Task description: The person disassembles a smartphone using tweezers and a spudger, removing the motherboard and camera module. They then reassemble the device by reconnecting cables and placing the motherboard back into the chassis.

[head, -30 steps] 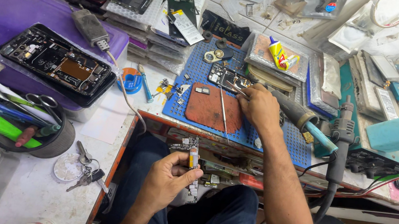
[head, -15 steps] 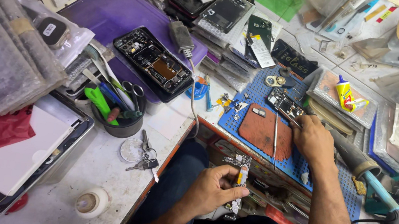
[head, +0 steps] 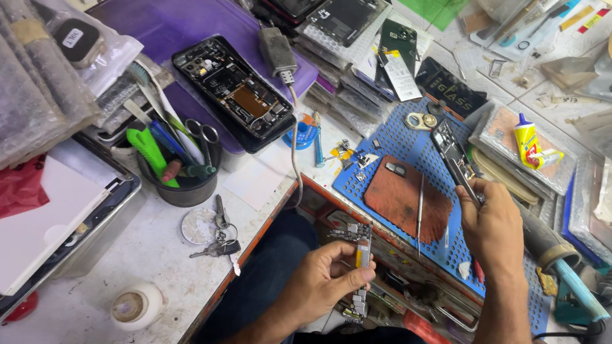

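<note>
While the head view looks down on a crowded repair bench, the left hand [head: 322, 280] grips a narrow circuit board [head: 360, 273] upright above the lap, and the right hand [head: 494, 224] clasps a stripped phone frame [head: 455, 158] tilted over the blue perforated mat [head: 404, 166], near a brown pad [head: 407, 199] and thin tweezers [head: 420, 205]. An opened phone [head: 236, 95] lies on the purple tray [head: 176, 11]. The step in hand appears to be parting board from frame; the next move likely calls for careful alignment.
</note>
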